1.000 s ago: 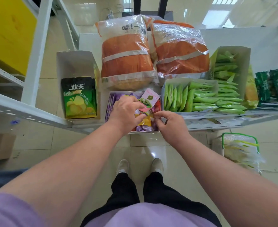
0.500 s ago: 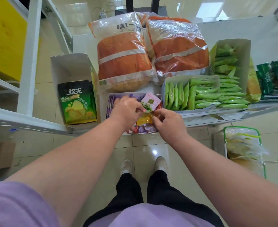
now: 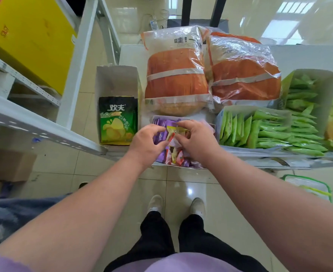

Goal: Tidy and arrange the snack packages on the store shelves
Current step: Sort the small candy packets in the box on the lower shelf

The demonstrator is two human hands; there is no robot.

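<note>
Bright, even daylight fills the room, with window glare on the glossy floor tiles [image 3: 291, 22] toward one o'clock. Shadows are faint. Wide-angle bending curves the edges, and the hands look slightly motion-blurred.

Box of small packets [image 3: 178, 156] between chip box [image 3: 116, 83] left, stick-packet tray [image 3: 254, 114] right.
</note>
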